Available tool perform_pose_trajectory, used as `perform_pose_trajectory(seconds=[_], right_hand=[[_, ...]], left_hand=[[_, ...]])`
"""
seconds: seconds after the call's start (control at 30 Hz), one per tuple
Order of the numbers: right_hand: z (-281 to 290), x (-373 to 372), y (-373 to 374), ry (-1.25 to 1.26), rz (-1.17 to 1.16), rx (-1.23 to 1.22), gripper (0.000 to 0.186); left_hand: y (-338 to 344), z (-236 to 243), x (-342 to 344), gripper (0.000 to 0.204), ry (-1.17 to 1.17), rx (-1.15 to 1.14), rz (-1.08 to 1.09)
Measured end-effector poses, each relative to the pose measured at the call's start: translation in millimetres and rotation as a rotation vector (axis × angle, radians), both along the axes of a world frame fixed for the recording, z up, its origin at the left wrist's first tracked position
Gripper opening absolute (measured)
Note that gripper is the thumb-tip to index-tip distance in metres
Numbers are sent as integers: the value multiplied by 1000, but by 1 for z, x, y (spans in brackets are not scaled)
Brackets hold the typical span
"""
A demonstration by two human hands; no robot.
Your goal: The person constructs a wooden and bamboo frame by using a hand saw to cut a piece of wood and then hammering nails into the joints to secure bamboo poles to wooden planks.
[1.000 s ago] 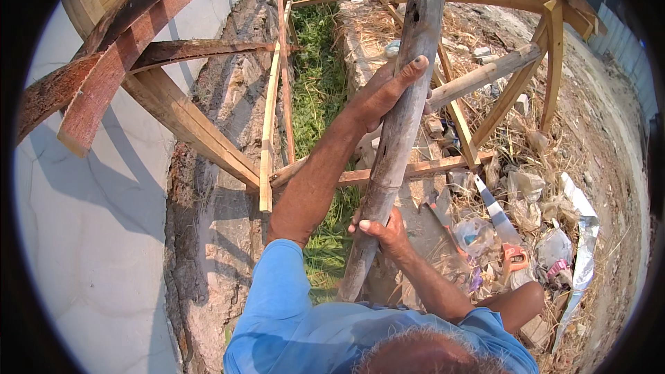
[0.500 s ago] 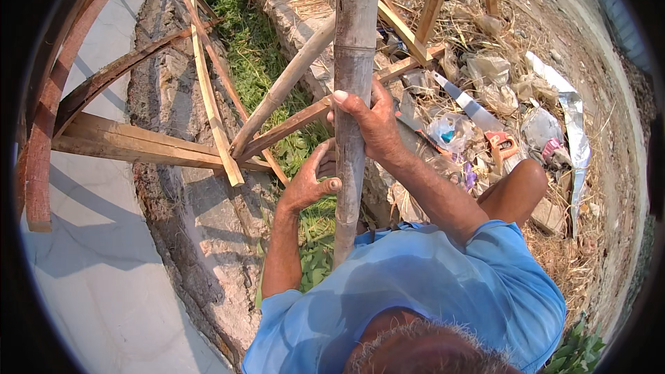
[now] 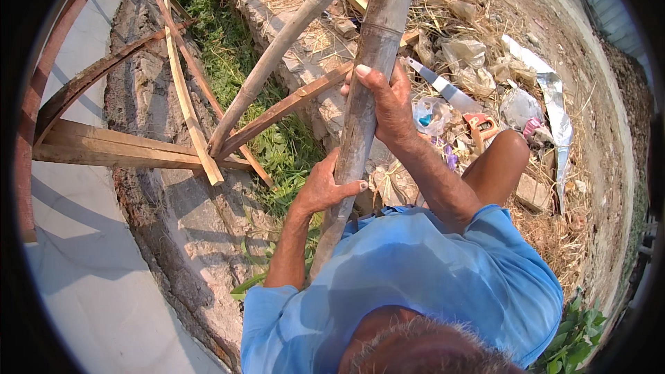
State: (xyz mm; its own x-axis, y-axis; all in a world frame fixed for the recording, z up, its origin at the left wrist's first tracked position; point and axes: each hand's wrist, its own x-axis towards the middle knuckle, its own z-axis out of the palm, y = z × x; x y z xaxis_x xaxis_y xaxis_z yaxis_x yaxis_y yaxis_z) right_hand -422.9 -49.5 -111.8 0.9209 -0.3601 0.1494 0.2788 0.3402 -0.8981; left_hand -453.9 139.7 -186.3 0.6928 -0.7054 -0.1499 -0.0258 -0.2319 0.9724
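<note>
A weathered grey bamboo pole (image 3: pixel 381 14) runs from the top centre down toward my chest, tilted slightly to the right at its top. My right hand (image 3: pixel 388 100) grips it at mid-height, thumb across the front, fingers curled around it. My left hand (image 3: pixel 325 187) holds the pole lower down, its fingers partly hidden behind it. Just left of the pole, a thinner bamboo pole (image 3: pixel 267 69) slants down to meet wooden battens (image 3: pixel 181 97). A handsaw (image 3: pixel 457 97) with an orange handle lies right of my right hand among litter.
A pale wall (image 3: pixel 83 256) stands at the left, beside a rough concrete edge (image 3: pixel 187 249) and a weedy strip (image 3: pixel 235 62). Dry straw, plastic bags (image 3: pixel 516 107), a long foil sheet (image 3: pixel 551 83) and stones (image 3: pixel 533 192) cover the right side. My bare knee (image 3: pixel 509 156) is bent there.
My left hand has moved from high on the pole to below my right hand, which has moved upward. The pole swung more upright, then leaned slightly right again. The view has shifted with my head.
</note>
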Motion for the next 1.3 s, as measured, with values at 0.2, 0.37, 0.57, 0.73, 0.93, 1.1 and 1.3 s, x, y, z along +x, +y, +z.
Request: perform_pose_trajectory(seconds=[0.2,0.37,0.57,0.73,0.93,1.1,1.3], right_hand=[[145,66,-32,-289,300,24,60],[149,24,-130,-171,212,-387,60],[147,5,-214,-97,89,-695,59],[192,9,-255,-141,-128,-947,59],[222,64,-253,-310,-237,-1085,59],[224,109,-191,-521,-234,-1168,60],[108,150,-88,-996,-29,-1100,72]], left_hand=[[-44,108,41,82,-168,-306,147],[-89,243,57,66,-138,-344,348],[-46,268,70,86,-568,-206,596],[-63,239,116,87,-587,-506,494],[-32,193,165,75,-565,-529,212],[-20,182,160,65,-677,-551,469],[-2,150,136,81,-790,-805,649]])
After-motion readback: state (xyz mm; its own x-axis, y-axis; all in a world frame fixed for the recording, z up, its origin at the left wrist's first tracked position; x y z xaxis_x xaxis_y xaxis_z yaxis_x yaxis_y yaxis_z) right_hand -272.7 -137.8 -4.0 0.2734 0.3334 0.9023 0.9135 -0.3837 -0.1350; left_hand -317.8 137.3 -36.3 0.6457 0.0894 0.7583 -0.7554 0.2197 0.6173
